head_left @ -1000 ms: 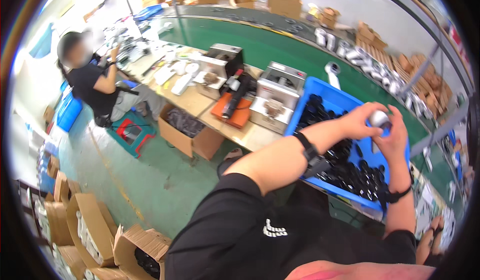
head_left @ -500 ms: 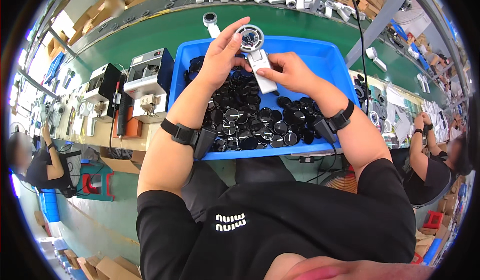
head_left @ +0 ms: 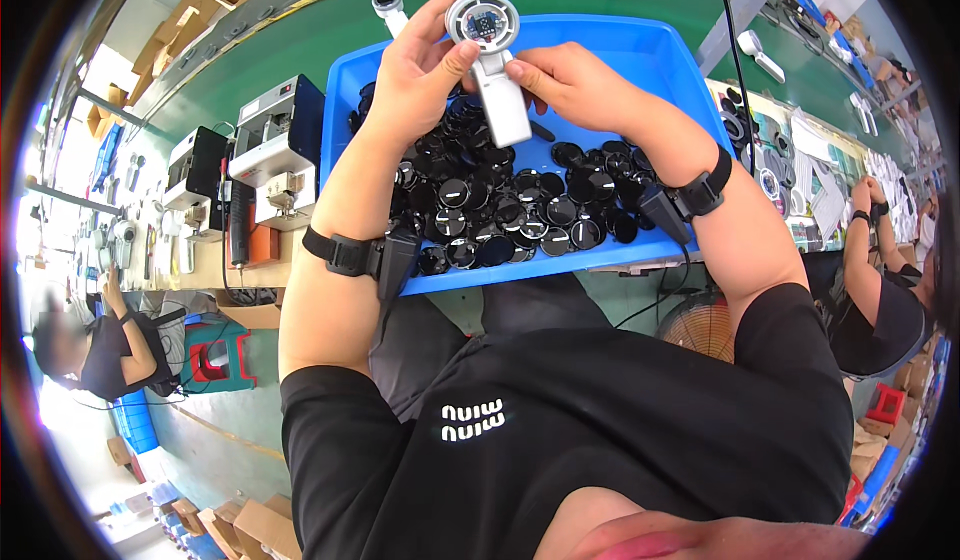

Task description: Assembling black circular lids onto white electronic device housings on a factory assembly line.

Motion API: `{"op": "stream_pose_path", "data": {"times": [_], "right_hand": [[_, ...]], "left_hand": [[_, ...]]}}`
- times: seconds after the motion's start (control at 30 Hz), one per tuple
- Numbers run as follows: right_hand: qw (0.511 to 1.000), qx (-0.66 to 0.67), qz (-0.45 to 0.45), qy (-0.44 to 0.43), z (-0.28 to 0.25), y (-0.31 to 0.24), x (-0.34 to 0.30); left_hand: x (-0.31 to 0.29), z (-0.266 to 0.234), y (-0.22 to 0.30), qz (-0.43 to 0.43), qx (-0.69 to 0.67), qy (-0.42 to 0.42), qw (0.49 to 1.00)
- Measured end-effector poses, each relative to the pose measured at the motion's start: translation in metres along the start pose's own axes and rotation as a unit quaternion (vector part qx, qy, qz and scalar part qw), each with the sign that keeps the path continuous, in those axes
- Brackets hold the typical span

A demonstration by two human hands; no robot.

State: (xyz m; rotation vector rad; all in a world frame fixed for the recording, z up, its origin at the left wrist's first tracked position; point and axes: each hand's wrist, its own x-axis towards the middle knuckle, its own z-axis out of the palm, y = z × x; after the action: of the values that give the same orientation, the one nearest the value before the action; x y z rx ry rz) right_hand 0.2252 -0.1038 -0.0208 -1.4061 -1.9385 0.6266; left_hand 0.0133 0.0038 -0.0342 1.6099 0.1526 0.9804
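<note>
Over the far part of a blue plastic bin, I hold a white handheld fan [head_left: 503,108] with a round head and a flat handle. A dark circuit board shows in the middle of its head. My left hand [head_left: 412,85] grips it from the left, thumb by the neck below the head and index finger stretched upward. From the right, my right hand [head_left: 580,85] pinches the neck where head and handle meet; some fingers are hidden behind it. Beneath, the blue bin [head_left: 620,35] holds many glossy black round caps [head_left: 500,205].
Another white fan [head_left: 389,10] lies on the green conveyor belt [head_left: 290,45] beyond the bin. Two grey-and-black machines [head_left: 275,130] stand left of it. A black cable [head_left: 737,70] hangs at the right. Co-workers sit at both sides, one by a parts-covered bench [head_left: 800,165].
My view has tilted, so bin and belt appear higher. The fan's handle stands straighter, and my right hand has shifted up toward the fan's neck. Both hands still hold it.
</note>
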Motion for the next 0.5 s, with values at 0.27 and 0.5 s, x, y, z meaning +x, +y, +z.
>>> {"op": "stream_pose_path", "data": {"times": [0.27, 0.5], "right_hand": [[0.924, -0.254, 0.135, -0.253, -0.015, -0.001, -0.014], [0.856, -0.363, 0.229, -0.287, -0.001, -0.001, -0.010]], "left_hand": [[0.006, -0.007, 0.004, -0.018, -0.112, 0.139, 0.984], [0.000, 0.001, 0.001, -0.051, -0.091, 0.138, 0.985]]}}
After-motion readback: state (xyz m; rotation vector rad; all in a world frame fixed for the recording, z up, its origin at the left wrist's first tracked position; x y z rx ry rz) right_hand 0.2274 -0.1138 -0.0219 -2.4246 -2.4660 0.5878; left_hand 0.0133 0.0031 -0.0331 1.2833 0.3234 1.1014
